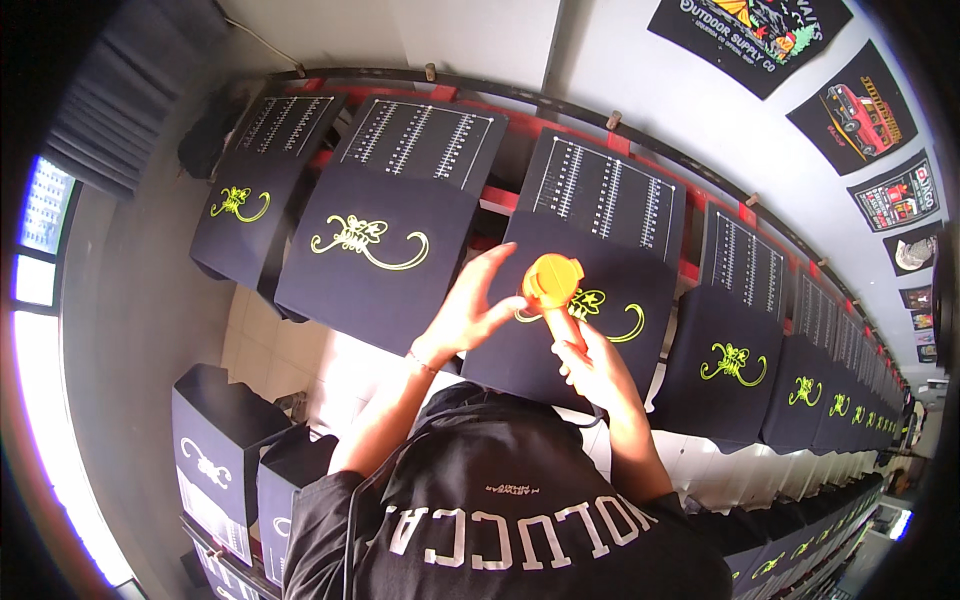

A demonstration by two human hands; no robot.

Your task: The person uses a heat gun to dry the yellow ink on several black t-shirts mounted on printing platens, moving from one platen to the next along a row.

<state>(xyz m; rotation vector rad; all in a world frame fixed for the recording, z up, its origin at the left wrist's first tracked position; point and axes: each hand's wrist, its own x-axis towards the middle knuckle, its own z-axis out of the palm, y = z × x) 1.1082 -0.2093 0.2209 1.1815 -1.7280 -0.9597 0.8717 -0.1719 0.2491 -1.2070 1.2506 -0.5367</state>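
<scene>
In my right hand is the handle of an orange hand-held tool with a broad round head; its exact kind I cannot make out. My left hand is open beside the head, its thumb tip close to it; I cannot tell if they touch. Both hands are over a dark garment stretched on a black board with white ruler marks. The tool partly covers the garment's yellow-green swirling print.
To the left, another dark garment bears the same print. More dressed boards run off to the right along a red frame. Behind them runs a dark rail. A second row stands nearer. Printed dark panels hang on the wall.
</scene>
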